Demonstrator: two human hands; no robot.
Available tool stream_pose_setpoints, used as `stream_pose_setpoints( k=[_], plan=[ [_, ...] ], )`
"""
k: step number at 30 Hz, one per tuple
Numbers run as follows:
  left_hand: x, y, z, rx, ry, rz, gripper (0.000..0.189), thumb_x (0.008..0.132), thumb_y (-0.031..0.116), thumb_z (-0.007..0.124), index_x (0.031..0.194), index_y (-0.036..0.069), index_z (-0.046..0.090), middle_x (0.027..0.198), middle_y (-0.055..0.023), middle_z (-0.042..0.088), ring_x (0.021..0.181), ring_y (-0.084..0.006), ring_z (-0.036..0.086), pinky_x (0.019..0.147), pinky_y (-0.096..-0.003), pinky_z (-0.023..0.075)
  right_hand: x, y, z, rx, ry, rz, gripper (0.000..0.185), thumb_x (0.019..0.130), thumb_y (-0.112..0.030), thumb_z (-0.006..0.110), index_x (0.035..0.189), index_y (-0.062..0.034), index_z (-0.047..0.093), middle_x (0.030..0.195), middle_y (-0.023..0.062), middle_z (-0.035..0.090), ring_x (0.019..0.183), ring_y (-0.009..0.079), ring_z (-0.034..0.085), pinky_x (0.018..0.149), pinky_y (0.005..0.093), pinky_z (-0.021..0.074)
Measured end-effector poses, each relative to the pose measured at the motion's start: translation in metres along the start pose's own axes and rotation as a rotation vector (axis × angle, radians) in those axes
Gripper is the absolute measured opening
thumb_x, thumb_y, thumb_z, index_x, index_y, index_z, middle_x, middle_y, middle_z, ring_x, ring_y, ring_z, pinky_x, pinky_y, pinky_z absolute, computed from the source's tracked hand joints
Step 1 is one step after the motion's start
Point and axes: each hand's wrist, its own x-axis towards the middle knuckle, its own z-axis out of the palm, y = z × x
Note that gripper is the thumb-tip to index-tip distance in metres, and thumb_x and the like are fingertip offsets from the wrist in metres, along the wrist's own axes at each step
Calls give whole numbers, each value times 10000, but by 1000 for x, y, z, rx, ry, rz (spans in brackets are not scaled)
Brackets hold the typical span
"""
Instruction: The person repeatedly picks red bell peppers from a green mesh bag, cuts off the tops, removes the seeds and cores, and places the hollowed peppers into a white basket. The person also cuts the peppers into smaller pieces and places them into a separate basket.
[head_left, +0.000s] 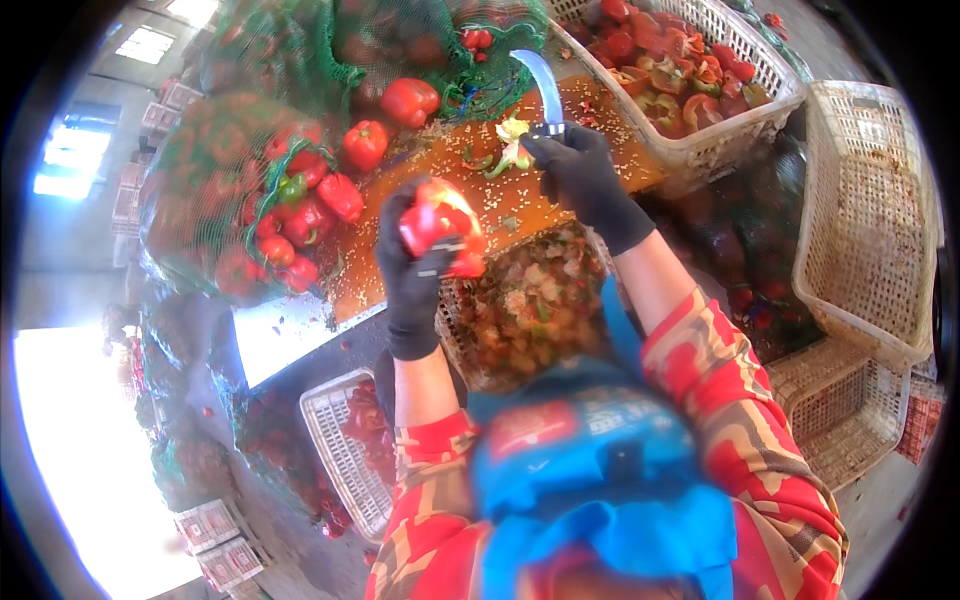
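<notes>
My left hand (409, 277), in a black glove, is shut on a red bell pepper (444, 225) that looks cut open and is partly blurred. In my right hand (581, 176), also gloved, is a knife with a curved blade (544, 81), its tip pointing up and away from me. A pale, seedy pepper core with green stem parts (512, 142) is right beside my right fingers, over an orange board (502, 191) strewn with seeds. Whole red peppers (365, 145) lie at the board's left and far side. I cannot tell whether the core touches the glove.
A green mesh sack (202, 187) spills peppers at the left. One white plastic crate (720, 154) of cut peppers stands far right. A container of pepper scraps (532, 300) is below the board's near edge. Other crates (862, 217) are at the right; another (337, 450) holds red peppers lower left.
</notes>
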Motion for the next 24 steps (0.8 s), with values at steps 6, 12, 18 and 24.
stream_pose_setpoints(
  k=[6, 12, 18, 24],
  plan=[
    [2, -92, 23, 615, -135, 66, 489, 729, 221, 765, 1156, 70, 580, 1161, -108, 579, 1070, -277, 548, 916, -408, 458, -7, -3, -3, 41, -31, 24, 150, 828, -137, 665, 870, -3, 613, 649, 46, 604, 503, 106, 587, 397, 241, 423],
    [-10, -69, 4, -944, 256, -404, 606, 879, 410, 625, 1321, 31, 455, 1320, -128, 509, 1228, -257, 494, 1032, -433, 402, -27, 4, 25, 78, -316, 122, 172, 809, -107, 687, 933, 2, 639, 738, 48, 638, 588, 90, 587, 519, 235, 448],
    [-4, -39, 13, -441, 102, -99, 581, 922, 404, 536, 1326, -2, 443, 1298, -126, 508, 1188, -266, 500, 1031, -410, 390, -26, 48, 43, -154, -465, 96, 291, 820, -65, 690, 1097, 7, 634, 874, 43, 674, 745, 71, 605, 631, 216, 474],
    [3, -3, 37, -242, 81, -35, 599, 934, 467, 521, 1295, -8, 466, 1259, -118, 513, 1150, -229, 501, 1027, -383, 365, -34, 60, 51, 369, -498, 177, 176, 808, 6, 624, 983, -12, 624, 846, 1, 633, 713, 54, 558, 597, 233, 456]
  ],
)
